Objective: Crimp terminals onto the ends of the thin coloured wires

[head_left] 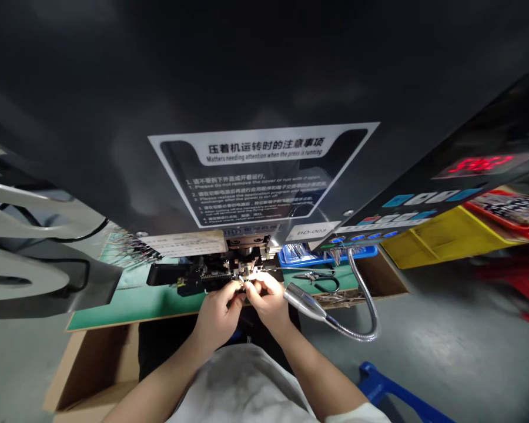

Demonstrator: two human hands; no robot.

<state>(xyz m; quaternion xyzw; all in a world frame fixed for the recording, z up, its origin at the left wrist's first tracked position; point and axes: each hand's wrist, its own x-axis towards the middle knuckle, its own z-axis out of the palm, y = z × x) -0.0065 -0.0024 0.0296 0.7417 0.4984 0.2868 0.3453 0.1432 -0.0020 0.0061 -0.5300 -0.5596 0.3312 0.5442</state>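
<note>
My left hand [218, 314] and my right hand [267, 299] meet just below the crimping head [220, 273] of a black terminal press. Their fingertips pinch something small, apparently a thin wire [243, 283], though the fingers hide most of it. The press's small metal parts sit directly behind my fingertips and look very close to them. Overhead, the press body carries a bilingual safety label [264, 176]. Both forearms reach forward from my white sleeves over a green work mat [127, 308].
A blue tray of wires [328, 255], black-handled scissors [315, 281] and a gooseneck lamp [304, 301] lie to the right. Coloured wires [134, 249] fan out at left. A control panel [379, 229] juts overhead at right. A cardboard box [92, 370], yellow bin [441, 238] and blue stool [379, 388] surround the bench.
</note>
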